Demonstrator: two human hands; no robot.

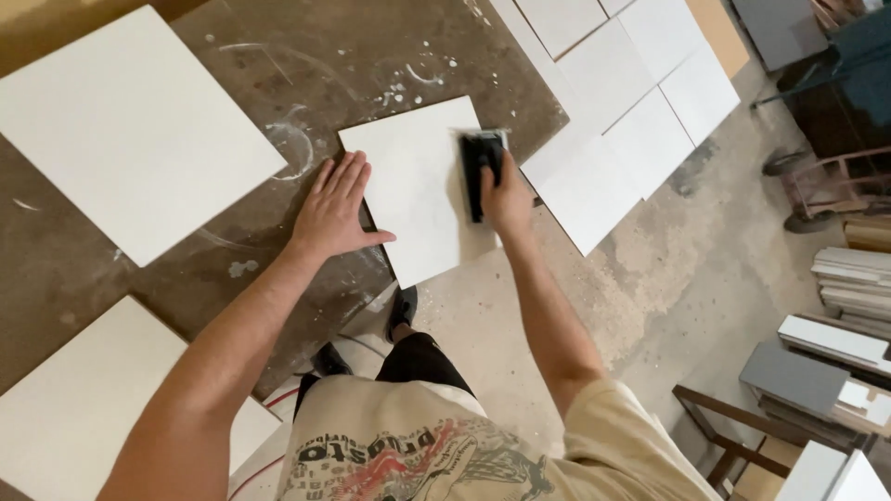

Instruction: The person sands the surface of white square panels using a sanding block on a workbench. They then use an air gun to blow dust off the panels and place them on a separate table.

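— While the left hand [336,209] lies flat, fingers spread, where does it press?

— On the left edge of the small white rectangular painted panel [419,186], palm partly on the stained brown wooden desk [306,65] beside it. Its grip is wide and holds nothing; it only pins the panel down.

— And going right?

— The panel lies near the desk's front edge, its long axis running away from the person, slightly tilted. On its right edge sits the black rectangular sanding block [481,162], long axis along that same edge.

— Who has it?

— The right hand [506,197], its grip closed around the block's near end. So the block lies straight ahead of that hand, and the left hand is well apart from it across the panel's width.

— Anything else?

— A large white square board [130,130] lies far left on the desk, and pale panels [640,93] lie on the floor to the right.
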